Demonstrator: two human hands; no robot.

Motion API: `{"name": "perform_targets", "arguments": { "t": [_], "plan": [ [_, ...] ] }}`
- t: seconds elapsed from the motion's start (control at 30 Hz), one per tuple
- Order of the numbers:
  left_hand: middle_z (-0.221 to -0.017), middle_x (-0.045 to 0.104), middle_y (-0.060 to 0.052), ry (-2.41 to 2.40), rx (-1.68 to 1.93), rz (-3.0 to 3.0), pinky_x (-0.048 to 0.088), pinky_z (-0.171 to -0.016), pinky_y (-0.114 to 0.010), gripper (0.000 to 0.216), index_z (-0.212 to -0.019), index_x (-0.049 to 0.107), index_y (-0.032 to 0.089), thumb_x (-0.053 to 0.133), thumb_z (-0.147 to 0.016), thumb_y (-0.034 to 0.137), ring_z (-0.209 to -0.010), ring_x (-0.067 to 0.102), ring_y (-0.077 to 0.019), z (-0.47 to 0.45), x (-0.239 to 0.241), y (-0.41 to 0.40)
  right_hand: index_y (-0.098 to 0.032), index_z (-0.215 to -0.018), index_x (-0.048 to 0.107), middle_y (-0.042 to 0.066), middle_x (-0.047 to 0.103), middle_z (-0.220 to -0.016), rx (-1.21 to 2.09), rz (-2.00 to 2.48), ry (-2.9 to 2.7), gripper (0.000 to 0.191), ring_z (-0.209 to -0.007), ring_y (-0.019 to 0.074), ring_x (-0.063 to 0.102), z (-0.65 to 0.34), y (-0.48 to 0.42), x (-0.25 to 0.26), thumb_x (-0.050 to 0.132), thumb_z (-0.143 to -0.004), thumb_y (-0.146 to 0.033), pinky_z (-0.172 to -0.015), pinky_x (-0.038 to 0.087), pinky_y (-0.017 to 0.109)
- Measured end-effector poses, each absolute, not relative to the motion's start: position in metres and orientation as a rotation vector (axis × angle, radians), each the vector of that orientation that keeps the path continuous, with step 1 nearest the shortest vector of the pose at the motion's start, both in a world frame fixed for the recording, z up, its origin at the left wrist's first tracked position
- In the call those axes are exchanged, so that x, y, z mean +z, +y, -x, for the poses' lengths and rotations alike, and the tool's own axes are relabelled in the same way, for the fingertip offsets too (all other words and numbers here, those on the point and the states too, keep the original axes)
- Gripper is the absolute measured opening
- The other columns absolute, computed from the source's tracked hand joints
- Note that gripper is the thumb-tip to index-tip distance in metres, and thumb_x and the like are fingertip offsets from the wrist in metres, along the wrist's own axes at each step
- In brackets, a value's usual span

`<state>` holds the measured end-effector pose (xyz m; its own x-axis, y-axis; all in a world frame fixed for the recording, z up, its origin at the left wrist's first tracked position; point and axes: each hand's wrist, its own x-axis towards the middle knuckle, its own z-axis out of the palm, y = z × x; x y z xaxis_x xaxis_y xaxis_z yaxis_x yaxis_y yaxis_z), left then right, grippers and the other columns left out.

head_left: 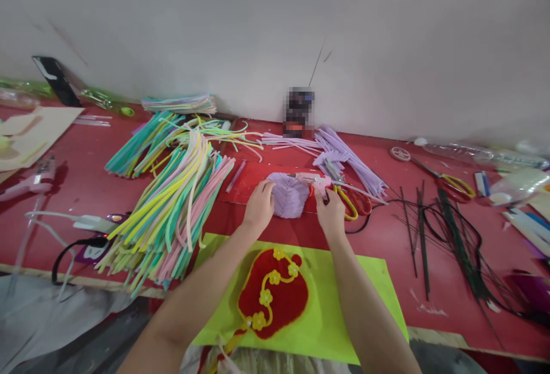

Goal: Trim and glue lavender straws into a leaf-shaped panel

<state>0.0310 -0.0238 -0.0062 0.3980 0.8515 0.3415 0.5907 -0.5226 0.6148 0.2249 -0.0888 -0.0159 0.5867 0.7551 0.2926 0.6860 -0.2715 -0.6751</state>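
My left hand (pixel 260 208) is closed on the left edge of a purple woven pipe-cleaner piece (pixel 290 195), which has a ribbed, rounded shape. In my right hand (pixel 330 211) is a pink hot glue gun (pixel 313 180), its nozzle pointing left over the piece's upper right edge. Just beyond that hand lie scissors with yellow and red handles (pixel 351 205). Nearer to me, between my forearms, a red fuzzy rounded piece (pixel 281 299) trimmed with yellow flowers rests on a bright yellow-green sheet (pixel 369 288).
Heaped at left are multicoloured pipe cleaners (pixel 172 208). Purple pipe cleaners (pixel 352 159) lie at the back. Dark green wire stems (pixel 459 242), a black cable and yellow-handled scissors (pixel 458 187) lie at right. Another pink glue gun (pixel 36 182) is at far left, below a phone (pixel 55 81) against the wall.
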Motion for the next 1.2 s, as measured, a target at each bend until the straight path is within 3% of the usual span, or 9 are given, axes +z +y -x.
{"name": "perform_targets", "arguments": {
  "t": [0.23, 0.5, 0.63, 1.2],
  "plan": [
    [-0.116, 0.058, -0.013, 1.185, 0.991, -2.108, 0.045, -0.104, -0.040, 0.041, -0.112, 0.057, 0.013, 0.041, -0.078, -0.003, -0.116, 0.055, -0.0225, -0.032, -0.014, -0.016, -0.015, -0.084, 0.060, 0.012, 0.059, -0.089, -0.079, 2.064, -1.186, 0.032, -0.081, 0.0231, 0.052, -0.220, -0.086, -0.022, 0.046, -0.089, -0.043, -0.078, 0.043, 0.037],
    [-0.118, 0.058, -0.012, 1.187, 0.972, -2.026, 0.047, -0.101, -0.039, 0.044, -0.112, 0.057, 0.015, 0.039, -0.077, -0.006, -0.113, 0.057, -0.0215, -0.029, -0.015, -0.016, -0.012, -0.097, 0.060, 0.017, 0.062, -0.100, -0.217, 2.222, -1.206, 0.028, -0.096, 0.0292, 0.054, -0.211, -0.083, -0.025, 0.046, -0.091, -0.036, -0.085, 0.040, 0.041],
    [-0.116, 0.058, -0.012, 1.183, 1.000, -2.017, 0.047, -0.101, -0.038, 0.044, -0.110, 0.058, 0.015, 0.039, -0.076, -0.006, -0.110, 0.059, -0.0206, -0.029, -0.016, -0.016, -0.011, -0.107, 0.055, 0.017, 0.064, -0.102, -0.234, 2.206, -1.178, 0.030, -0.097, 0.0296, 0.055, -0.208, -0.081, -0.027, 0.046, -0.091, -0.035, -0.085, 0.039, 0.041],
    [-0.102, 0.062, -0.010, 1.202, 0.814, -2.199, 0.047, -0.096, -0.037, 0.036, -0.098, 0.064, 0.014, 0.042, -0.076, -0.005, -0.101, 0.057, -0.0213, -0.027, -0.009, -0.020, -0.013, -0.111, 0.051, 0.016, 0.062, -0.101, -0.375, 2.187, -1.014, 0.031, -0.096, 0.0296, 0.056, -0.223, -0.084, -0.013, 0.036, -0.094, -0.035, -0.083, 0.039, 0.041]
  ]
}}
